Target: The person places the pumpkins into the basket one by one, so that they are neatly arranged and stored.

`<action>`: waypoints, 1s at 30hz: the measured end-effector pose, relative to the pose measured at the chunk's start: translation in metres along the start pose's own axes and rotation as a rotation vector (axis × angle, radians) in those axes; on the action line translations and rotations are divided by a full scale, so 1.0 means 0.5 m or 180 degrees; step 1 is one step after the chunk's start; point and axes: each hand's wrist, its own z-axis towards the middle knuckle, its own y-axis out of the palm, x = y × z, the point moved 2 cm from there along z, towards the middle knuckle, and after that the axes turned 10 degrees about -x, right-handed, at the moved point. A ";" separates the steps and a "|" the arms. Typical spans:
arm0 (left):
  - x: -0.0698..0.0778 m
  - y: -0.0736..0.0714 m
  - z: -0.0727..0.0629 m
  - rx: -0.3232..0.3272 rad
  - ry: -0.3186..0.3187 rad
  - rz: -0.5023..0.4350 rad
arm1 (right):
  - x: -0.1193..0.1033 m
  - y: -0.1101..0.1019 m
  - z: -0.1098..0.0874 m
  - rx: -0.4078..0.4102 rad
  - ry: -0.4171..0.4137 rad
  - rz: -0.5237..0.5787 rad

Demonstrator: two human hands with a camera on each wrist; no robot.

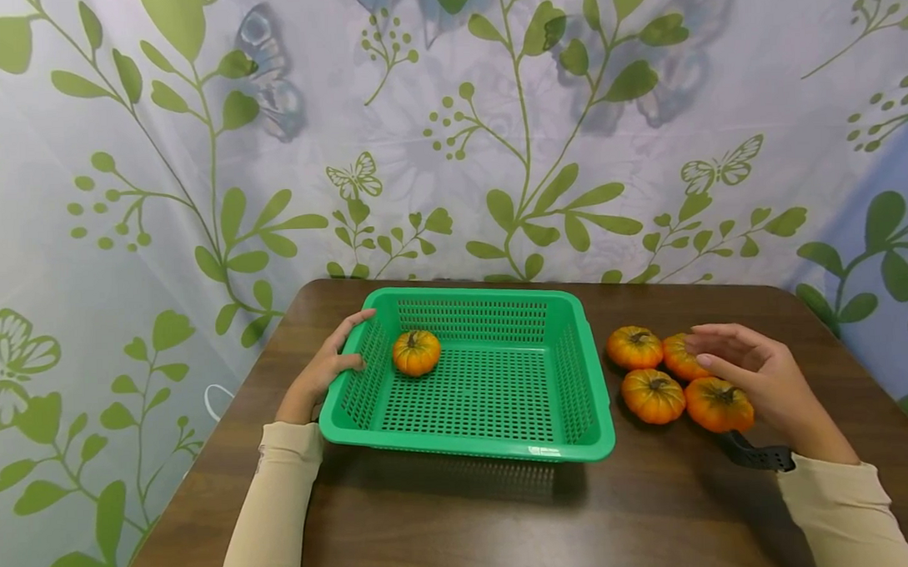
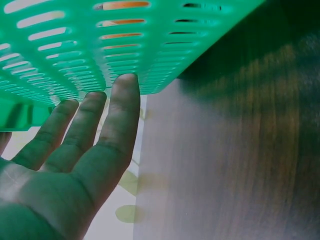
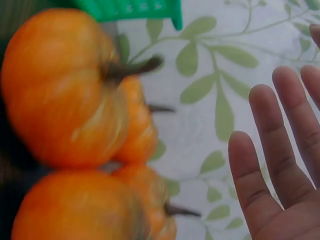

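A green plastic basket (image 1: 467, 446) with slotted walls stands on the table, one small orange pumpkin (image 1: 416, 353) lying inside near its left wall. My left hand (image 1: 328, 367) grips the basket's left rim, with the thumb hooked over the edge. In the left wrist view the other fingers (image 2: 120, 117) reach up against the outside of the slotted wall. Over a cluster of several pumpkins (image 1: 653, 396) right of the basket hovers my right hand (image 1: 761, 377), its fingers loosely bent and holding nothing. The right wrist view shows its spread fingers (image 3: 270, 120) apart from the pumpkins (image 3: 60, 90).
The brown wooden table (image 1: 448, 534) carries the basket and the pumpkins. Behind it hangs a pale curtain (image 1: 420, 159) printed with green leaves and butterflies. A dark strap (image 1: 756, 452) circles the right wrist, close to the front pumpkin. A white cord (image 1: 216, 400) loops beside the table's left edge.
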 end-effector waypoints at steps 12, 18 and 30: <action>-0.003 -0.001 0.002 0.0018 -0.0004 -0.0007 | 0.048 -0.037 -0.049 0.0211 -0.0033 0.0075; -0.004 -0.002 0.003 0.0010 -0.0012 -0.0013 | 0.070 -0.053 -0.076 0.0301 0.0077 0.0133; -0.003 -0.001 0.003 0.0034 -0.0021 0.0029 | 0.107 -0.078 -0.110 0.0091 0.0497 -0.0180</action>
